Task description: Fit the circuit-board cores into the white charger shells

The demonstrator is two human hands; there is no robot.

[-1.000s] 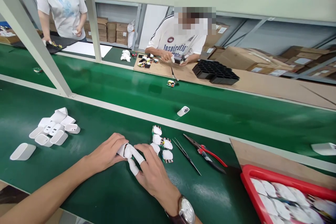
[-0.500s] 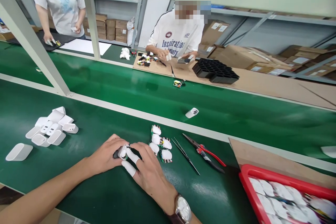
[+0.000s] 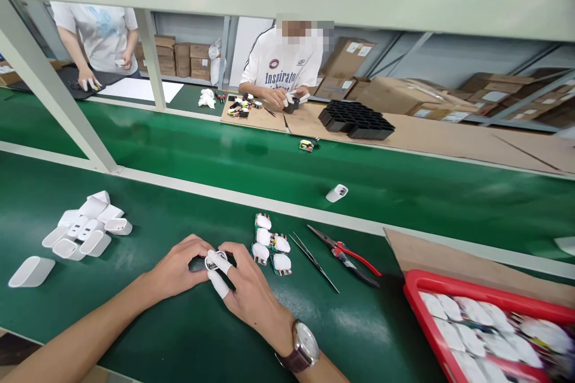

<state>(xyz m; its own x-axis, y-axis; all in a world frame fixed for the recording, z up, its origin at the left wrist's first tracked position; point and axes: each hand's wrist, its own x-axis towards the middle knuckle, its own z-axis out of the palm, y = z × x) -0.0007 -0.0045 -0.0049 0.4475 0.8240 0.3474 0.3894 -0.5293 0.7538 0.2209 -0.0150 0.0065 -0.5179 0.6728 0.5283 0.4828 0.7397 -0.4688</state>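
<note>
My left hand (image 3: 176,268) and my right hand (image 3: 245,287) meet on the green mat, both pinched round one small white charger shell (image 3: 210,261) with a dark part showing beside it. White finger cots cover my right thumb and forefinger. A watch sits on my right wrist (image 3: 303,352). Just right of my fingers lie several small circuit boards with white caps (image 3: 270,245). A heap of empty white shells (image 3: 85,230) lies to the far left, and one more shell (image 3: 31,271) is nearer the edge.
Tweezers (image 3: 314,262) and red-handled pliers (image 3: 345,250) lie right of the boards. A red tray (image 3: 449,285) of white parts stands at lower right on cardboard. A white shell (image 3: 336,192) rides the conveyor belt. Across it a person handles parts beside black trays (image 3: 356,120); another person stands at far left.
My hands have stayed together on the shell, turning it between the fingers. The white shell on the belt has drifted right. The view has tilted slightly.
</note>
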